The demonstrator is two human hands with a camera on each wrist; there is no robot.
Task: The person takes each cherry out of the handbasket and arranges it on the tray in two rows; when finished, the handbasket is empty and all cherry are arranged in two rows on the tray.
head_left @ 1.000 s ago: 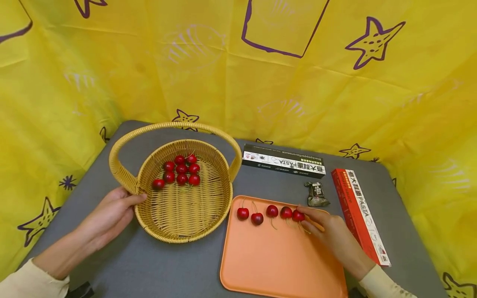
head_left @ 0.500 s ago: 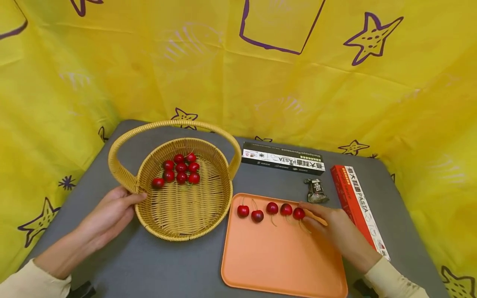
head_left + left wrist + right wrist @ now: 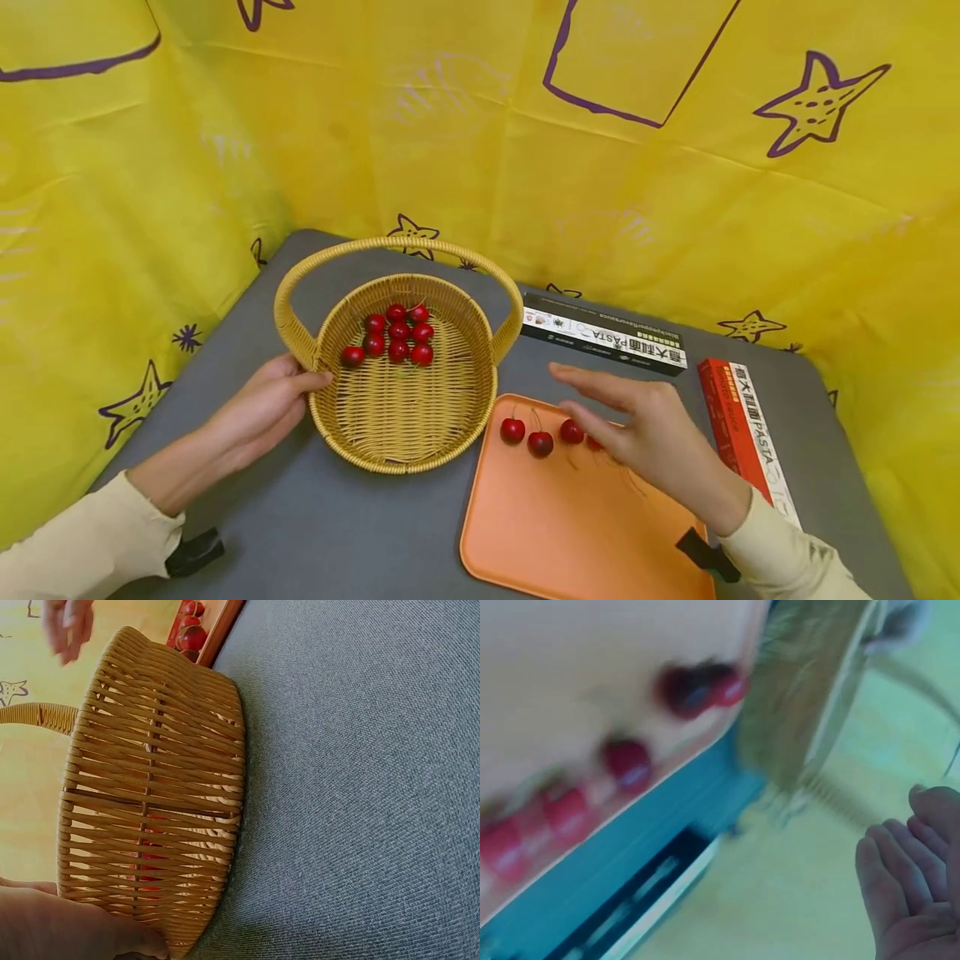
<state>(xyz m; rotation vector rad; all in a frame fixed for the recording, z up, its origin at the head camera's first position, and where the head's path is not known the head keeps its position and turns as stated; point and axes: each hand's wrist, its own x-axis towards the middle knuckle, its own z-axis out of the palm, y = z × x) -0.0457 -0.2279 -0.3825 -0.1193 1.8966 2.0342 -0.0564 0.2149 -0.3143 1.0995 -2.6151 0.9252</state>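
Observation:
My left hand holds the left rim of a round wicker basket, thumb over the edge beside the handle's base. In the left wrist view its thumb lies along the basket's woven wall. Several red cherries sit grouped at the back of the basket. My right hand is raised above the orange tray, fingers loosely extended and holding nothing. Several cherries with stems line the tray's back edge, some hidden behind this hand; the right wrist view shows more of that row, blurred.
A black-and-white pasta box lies behind the tray. To the right is a red-and-white pasta box. The basket's tall arched handle rises over its back. A yellow patterned cloth surrounds the grey table.
My right hand has left the rightmost cherry on the tray and moved up and toward the basket, now covering the small dark packet. The left hand keeps its hold. The head view has shifted.

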